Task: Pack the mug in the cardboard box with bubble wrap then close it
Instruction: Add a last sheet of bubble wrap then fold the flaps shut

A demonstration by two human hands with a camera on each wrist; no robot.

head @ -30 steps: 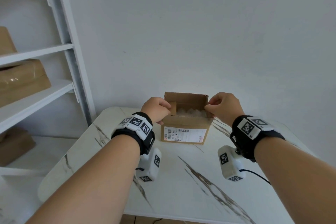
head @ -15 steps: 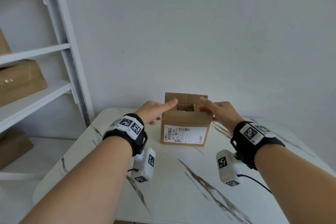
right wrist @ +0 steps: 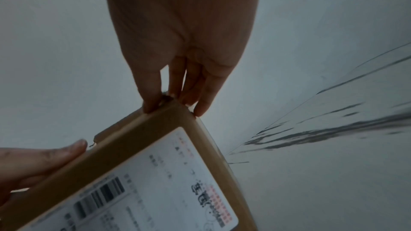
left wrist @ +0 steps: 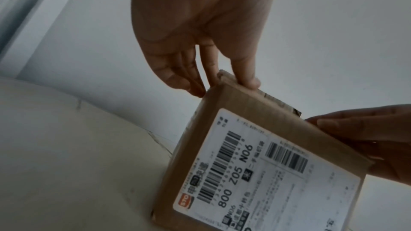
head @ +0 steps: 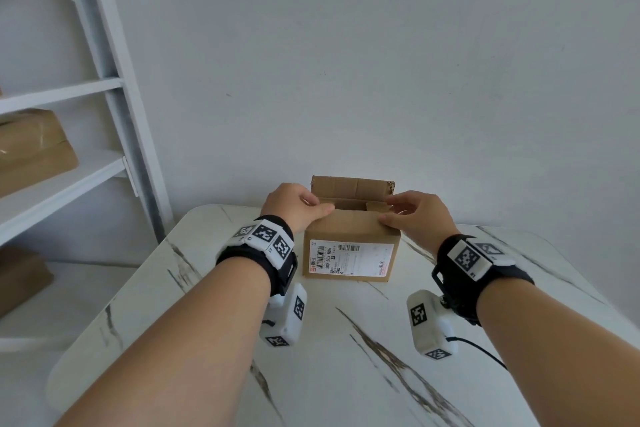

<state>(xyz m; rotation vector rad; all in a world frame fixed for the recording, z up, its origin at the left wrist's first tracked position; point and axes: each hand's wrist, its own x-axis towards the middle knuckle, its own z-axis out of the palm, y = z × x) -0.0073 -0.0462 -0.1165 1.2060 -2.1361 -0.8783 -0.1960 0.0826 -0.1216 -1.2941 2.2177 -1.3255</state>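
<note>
Presses the cardboard box point(head: 351, 258) at its top front corners on the table point(head: 346, 374), left hand point(head: 294, 206) left, right hand point(head: 420, 218) right, fingers point(left wrist: 210, 62) near straight, clasping nothing, with far flap point(head: 349, 186) upright just beyond both, equally near; shows no mug

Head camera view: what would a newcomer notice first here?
The cardboard box stands at the middle of the table, a white shipping label on its near face and its far flap upright. The left hand and right hand rest on its top near corners, fingers fairly straight. Brown parcels sit on the white shelf at the left.
</note>
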